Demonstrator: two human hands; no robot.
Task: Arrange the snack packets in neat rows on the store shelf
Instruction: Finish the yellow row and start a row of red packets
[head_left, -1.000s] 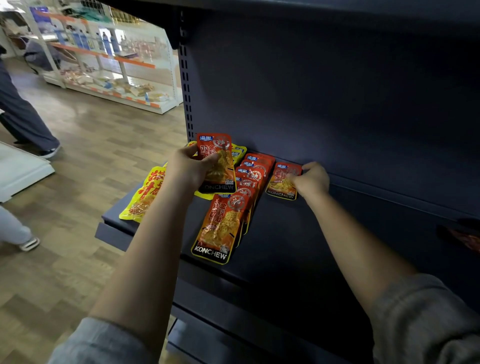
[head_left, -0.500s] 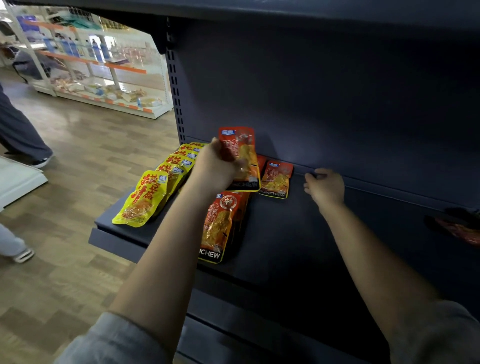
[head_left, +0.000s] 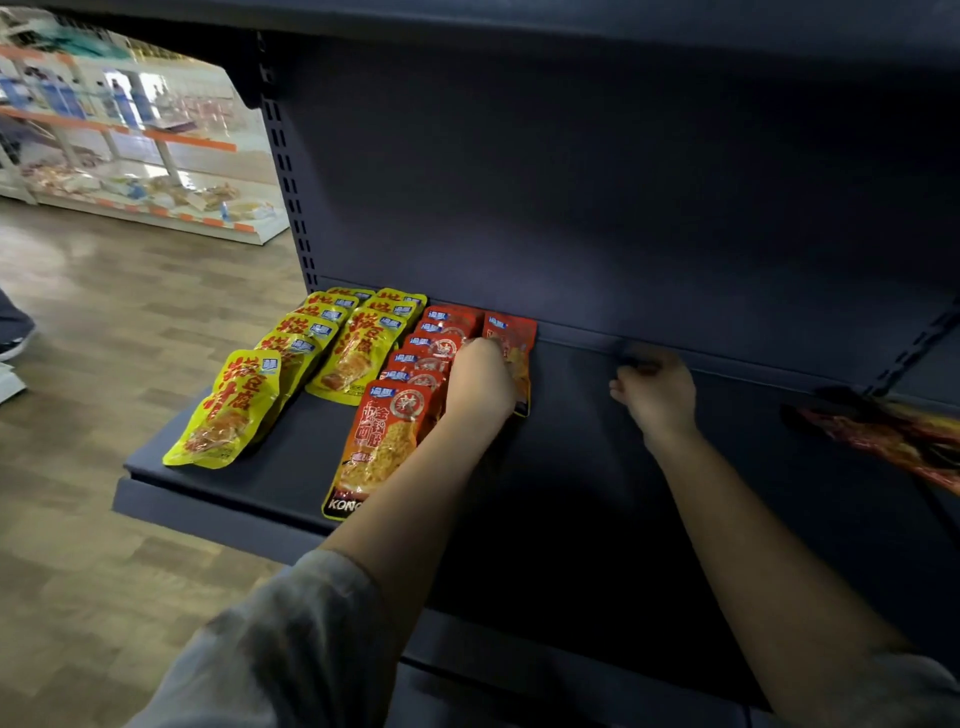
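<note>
Shelf (head_left: 597, 509) and back panel (head_left: 623, 182) dark navy blue; two rows of yellow packets (head_left: 228, 410) with red lettering and blue corner labels; one row of red-orange packets (head_left: 387, 441) with blue corner labels and black bottom bands; sleeves (head_left: 270, 654) grey; floor (head_left: 104, 322) brown wood-grain.

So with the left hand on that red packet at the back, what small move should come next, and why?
Probably let the left hand lay its red packet flat at the back of the shelf, starting a row beside the red row. The space to the right is bare, and the right hand holds nothing I can see.
</note>
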